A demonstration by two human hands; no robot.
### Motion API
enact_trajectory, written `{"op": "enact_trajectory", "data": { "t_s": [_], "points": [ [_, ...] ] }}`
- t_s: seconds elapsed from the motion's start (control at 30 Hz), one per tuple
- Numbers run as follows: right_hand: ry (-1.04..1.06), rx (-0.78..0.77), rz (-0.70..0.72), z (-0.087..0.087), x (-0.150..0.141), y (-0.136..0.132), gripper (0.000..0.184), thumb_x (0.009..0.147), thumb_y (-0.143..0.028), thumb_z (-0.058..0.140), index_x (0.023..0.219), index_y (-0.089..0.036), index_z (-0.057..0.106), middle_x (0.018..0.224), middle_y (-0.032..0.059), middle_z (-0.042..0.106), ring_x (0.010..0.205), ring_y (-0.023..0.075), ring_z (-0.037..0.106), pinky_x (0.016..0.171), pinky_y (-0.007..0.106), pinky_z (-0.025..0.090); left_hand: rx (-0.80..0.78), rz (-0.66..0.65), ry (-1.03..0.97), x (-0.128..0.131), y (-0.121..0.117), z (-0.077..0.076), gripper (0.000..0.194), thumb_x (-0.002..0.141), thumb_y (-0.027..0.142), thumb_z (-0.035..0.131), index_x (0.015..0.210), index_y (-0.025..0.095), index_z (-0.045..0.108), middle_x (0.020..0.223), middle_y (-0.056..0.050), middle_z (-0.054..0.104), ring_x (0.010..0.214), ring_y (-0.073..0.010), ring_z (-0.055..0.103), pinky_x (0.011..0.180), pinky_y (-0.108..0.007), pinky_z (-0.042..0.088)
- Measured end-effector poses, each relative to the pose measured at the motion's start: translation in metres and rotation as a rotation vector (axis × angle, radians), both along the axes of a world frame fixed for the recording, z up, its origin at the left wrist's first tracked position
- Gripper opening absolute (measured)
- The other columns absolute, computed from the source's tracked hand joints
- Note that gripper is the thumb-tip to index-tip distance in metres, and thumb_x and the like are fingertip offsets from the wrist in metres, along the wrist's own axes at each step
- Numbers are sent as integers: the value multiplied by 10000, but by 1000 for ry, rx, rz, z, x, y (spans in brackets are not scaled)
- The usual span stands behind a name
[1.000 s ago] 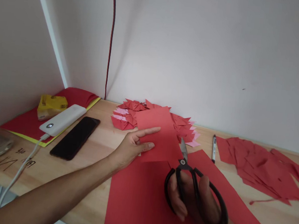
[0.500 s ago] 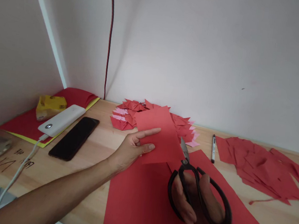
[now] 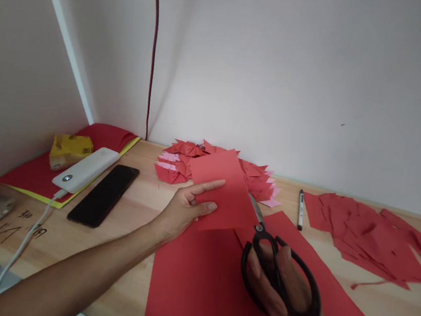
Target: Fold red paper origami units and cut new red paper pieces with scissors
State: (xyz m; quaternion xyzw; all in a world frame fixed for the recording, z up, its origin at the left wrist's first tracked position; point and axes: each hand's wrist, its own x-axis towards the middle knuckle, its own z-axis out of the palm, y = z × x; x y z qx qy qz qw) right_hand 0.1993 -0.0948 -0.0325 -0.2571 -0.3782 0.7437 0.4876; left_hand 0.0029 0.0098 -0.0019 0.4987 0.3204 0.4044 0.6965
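My left hand pinches the left edge of a red paper rectangle and holds it above the wooden table. My right hand grips black-handled scissors with fingers through both loops. The blades point up and left, and their tips meet the right edge of the held rectangle. A large red sheet lies flat under both hands.
Folded red and pink paper pieces are piled by the wall. Red offcuts lie at the right beside a pen. At the left are a black phone, a white power bank with cable, a yellow pack and red-yellow sheets.
My right hand has shifted the scissors slightly right and down, with the blades tilting more to the left against the held paper. My left hand has stayed where it was.
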Motion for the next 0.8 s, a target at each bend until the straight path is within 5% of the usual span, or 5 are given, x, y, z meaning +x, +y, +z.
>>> {"op": "enact_trajectory", "data": {
  "t_s": [0.2, 0.33, 0.5, 0.8],
  "points": [
    [-27, 16, -25, 1, 0, 2, 584, 922, -658, 318, 751, -158, 568, 320, -79, 342, 239, 52, 290, 277, 135, 210, -3, 5, 15, -1, 0, 1, 574, 712, 283, 782, 1265, 256, 628, 978, -52, 724, 928, -234, 649, 768, -307, 496],
    [-32, 40, -8, -2, -6, 2, 640, 868, -741, 304, 764, -166, 563, 327, -73, 354, 232, 55, 242, 266, 162, 205, 5, -3, 1, -1, 1, 0, 554, 721, 266, 778, 1255, 256, 633, 1125, -58, 698, 1013, -245, 639, 820, -310, 496],
    [-44, 25, -7, -4, -8, 3, 710, 840, -788, 244, 806, -164, 582, 409, -34, 429, 315, 84, 380, 353, 199, 317, -35, -100, -71, 0, -1, 0, 532, 743, 218, 763, 1255, 256, 625, 1264, -73, 644, 1085, -221, 631, 933, -327, 470],
    [-44, 91, -10, 2, -2, 3, 667, 892, -726, 215, 835, -164, 570, 428, -32, 435, 338, 88, 398, 374, 200, 315, -62, -161, -103, 1, -4, -1, 524, 764, 187, 747, 1263, 277, 614, 1277, -64, 642, 1088, -188, 642, 956, -297, 465]
  ]
}}
